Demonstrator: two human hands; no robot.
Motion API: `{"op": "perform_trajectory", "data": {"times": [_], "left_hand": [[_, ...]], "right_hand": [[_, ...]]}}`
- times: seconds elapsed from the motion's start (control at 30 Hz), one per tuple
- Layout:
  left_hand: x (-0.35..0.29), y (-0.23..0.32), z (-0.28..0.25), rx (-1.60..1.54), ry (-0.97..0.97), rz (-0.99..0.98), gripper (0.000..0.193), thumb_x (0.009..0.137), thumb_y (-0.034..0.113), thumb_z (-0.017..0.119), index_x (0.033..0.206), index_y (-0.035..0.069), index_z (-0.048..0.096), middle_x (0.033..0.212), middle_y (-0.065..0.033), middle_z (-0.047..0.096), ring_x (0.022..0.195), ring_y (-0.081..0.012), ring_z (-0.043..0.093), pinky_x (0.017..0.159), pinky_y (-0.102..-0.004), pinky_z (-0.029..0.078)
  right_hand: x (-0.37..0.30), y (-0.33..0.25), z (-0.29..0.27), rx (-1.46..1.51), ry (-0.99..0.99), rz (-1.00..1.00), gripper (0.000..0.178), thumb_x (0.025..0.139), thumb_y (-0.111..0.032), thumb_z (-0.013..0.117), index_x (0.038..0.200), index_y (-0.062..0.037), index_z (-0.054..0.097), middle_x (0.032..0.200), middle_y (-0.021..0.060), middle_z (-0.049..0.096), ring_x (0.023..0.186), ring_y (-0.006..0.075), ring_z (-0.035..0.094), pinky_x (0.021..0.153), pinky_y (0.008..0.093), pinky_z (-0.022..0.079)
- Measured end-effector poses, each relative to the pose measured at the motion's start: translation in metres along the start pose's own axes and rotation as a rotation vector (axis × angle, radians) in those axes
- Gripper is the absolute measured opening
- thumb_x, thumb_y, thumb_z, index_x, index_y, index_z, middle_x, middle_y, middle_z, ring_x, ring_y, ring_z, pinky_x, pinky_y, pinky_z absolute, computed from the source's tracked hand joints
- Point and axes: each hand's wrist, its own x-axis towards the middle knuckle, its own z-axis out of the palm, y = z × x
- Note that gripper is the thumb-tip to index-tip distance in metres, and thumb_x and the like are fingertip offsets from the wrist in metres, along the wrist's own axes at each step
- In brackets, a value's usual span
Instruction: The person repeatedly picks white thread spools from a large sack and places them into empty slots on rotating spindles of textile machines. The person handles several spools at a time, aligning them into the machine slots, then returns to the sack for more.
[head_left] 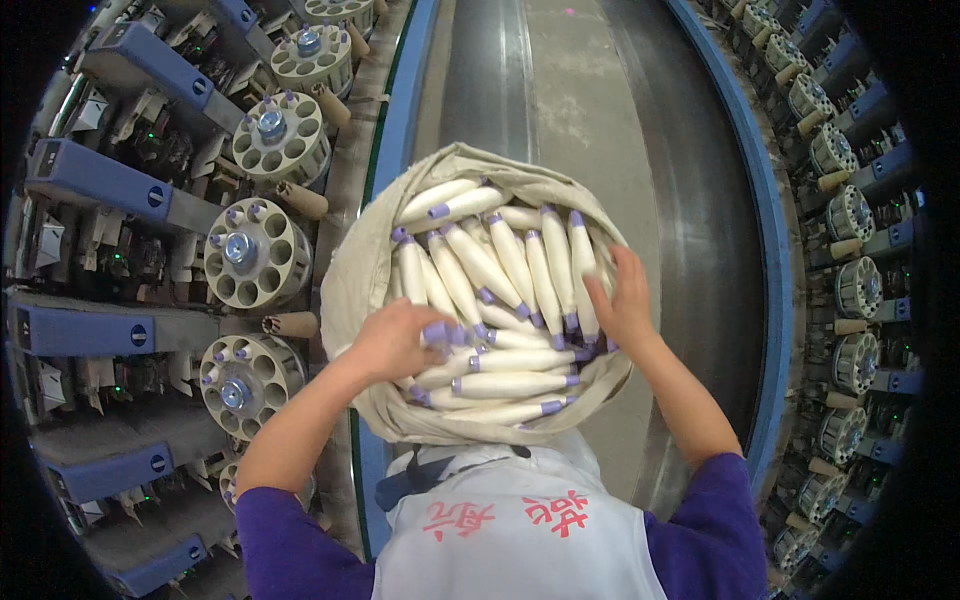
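Note:
A beige cloth bag (pixel 352 268) with a rolled rim is in front of my body, full of white yarn bobbins (pixel 478 268) with purple tube ends. Some of these stand or lean in the far part; others lie crosswise in the near part. My left hand (pixel 392 340) is over the bag's left side, fingers curled around yarn bobbins whose purple ends (pixel 436 335) stick out, slightly blurred. At the right rim is my right hand (pixel 627 305), its thumb and fingers apart, beside an upright bobbin (pixel 583 275). Nothing shows in its grasp.
Along the left runs a winding machine with round bobbin magazines (pixel 258 252), blue unit arms (pixel 95 180) and brown cone tubes (pixel 302 200). Some magazine pockets hold purple-tipped bobbins. A similar machine row (pixel 850 215) lines the right, behind a blue rail (pixel 755 170). The aisle floor (pixel 585 90) stretches ahead.

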Motion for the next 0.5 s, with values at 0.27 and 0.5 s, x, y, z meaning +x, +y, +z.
{"op": "perform_trajectory", "data": {"times": [0.27, 0.5], "left_hand": [[0.042, 0.146, 0.173, 0.489, -0.385, 0.193, 0.041, 0.075, 0.030, 0.066, 0.110, 0.011, 0.071, 0.127, -0.0152, 0.056, 0.119, -0.0296, 0.050, 0.095, -0.0439, 0.042], [0.071, 0.104, 0.162, 0.379, -0.527, -0.014, 0.039, 0.067, 0.025, 0.075, 0.105, 0.018, 0.075, 0.112, -0.0056, 0.069, 0.113, -0.0248, 0.060, 0.089, -0.0477, 0.045]], "right_hand": [[0.033, 0.007, 0.014, 0.092, -0.211, 0.606, 0.041, 0.089, -0.025, 0.058, 0.117, 0.0034, 0.049, 0.115, 0.0269, 0.060, 0.105, 0.0427, 0.059, 0.091, 0.0475, 0.046], [-0.063, -0.074, -0.192, 0.700, 0.699, 0.255, 0.012, 0.100, -0.019, 0.048, 0.099, -0.0068, 0.050, 0.087, 0.0048, 0.053, 0.077, 0.0117, 0.049, 0.072, 0.0271, 0.042]]}}
